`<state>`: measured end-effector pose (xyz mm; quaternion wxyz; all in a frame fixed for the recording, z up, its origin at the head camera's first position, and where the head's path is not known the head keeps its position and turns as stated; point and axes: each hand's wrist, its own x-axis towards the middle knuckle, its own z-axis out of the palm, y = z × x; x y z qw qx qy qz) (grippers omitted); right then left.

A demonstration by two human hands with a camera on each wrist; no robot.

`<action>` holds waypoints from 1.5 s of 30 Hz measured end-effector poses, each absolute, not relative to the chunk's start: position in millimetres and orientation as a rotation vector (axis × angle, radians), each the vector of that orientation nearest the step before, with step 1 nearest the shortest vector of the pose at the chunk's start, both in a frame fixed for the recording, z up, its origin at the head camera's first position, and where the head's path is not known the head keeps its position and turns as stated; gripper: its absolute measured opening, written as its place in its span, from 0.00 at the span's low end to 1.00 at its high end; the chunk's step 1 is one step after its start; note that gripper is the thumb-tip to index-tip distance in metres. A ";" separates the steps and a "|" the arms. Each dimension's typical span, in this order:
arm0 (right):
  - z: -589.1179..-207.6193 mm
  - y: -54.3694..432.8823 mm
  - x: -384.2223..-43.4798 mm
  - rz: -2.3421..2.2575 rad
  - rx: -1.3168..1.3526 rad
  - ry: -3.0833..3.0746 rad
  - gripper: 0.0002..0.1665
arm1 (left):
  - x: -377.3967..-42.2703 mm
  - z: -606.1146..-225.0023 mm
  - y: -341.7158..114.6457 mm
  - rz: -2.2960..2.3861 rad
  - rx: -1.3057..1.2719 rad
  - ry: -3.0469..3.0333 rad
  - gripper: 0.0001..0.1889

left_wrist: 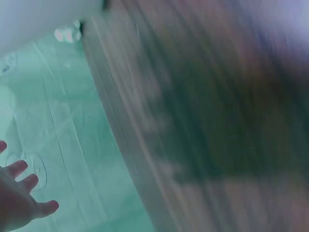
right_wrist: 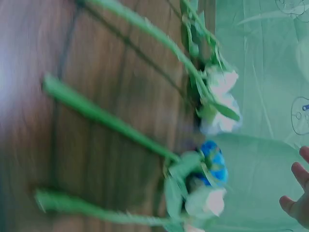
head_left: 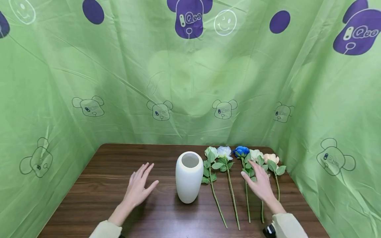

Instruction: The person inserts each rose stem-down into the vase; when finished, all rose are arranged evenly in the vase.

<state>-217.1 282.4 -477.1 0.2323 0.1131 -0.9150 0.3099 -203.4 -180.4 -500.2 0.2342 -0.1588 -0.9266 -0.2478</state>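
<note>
A white vase point(head_left: 187, 185) stands upright mid-table. My left hand point(head_left: 137, 188) hovers to its left in the head view, fingers spread and holding nothing; its fingers point(left_wrist: 30, 181) also show in the left wrist view. Over the flowers on the right is my right hand point(head_left: 262, 186), fingers extended, with no stem between them. Nearest it are a blue rose point(head_left: 241, 151) and a cream-white rose point(head_left: 256, 154), whose leaves it partly covers. A peach rose point(head_left: 271, 158) lies to the right. Between vase and hand lie a pale green-white rose point(head_left: 211, 151) and a pale blue rose point(head_left: 224, 152).
The flowers lie side by side on the dark wooden table point(head_left: 113, 165), stems toward the near edge. A green printed curtain point(head_left: 125, 79) hangs behind and on both sides. Both wrist views are blurred.
</note>
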 end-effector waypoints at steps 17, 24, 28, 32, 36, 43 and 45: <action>-512.0 215.9 -213.9 1.439 -0.009 -2.402 0.18 | -191.4 -489.9 -110.4 -1.436 -0.401 -2.377 0.32; -521.3 198.2 -220.7 1.503 -0.112 -2.474 0.18 | -186.7 -478.2 -98.8 -1.665 -0.314 -2.402 0.37; -529.0 189.6 -225.2 1.512 -0.097 -2.522 0.19 | -183.9 -470.3 -94.9 -1.776 -0.254 -2.452 0.39; -535.6 182.5 -228.8 1.541 -0.082 -2.568 0.18 | -181.3 -461.4 -92.4 -1.794 -0.192 -2.524 0.40; -540.3 176.5 -231.2 1.529 -0.065 -2.599 0.18 | -180.3 -454.1 -91.1 -1.820 -0.160 -2.569 0.39; -550.0 169.6 -234.0 1.490 0.007 -2.637 0.20 | -181.9 -451.4 -90.6 -1.901 -0.137 -2.578 0.36; -552.7 168.3 -234.8 1.428 0.018 -2.674 0.21 | -182.6 -450.9 -90.6 -1.896 -0.137 -2.590 0.35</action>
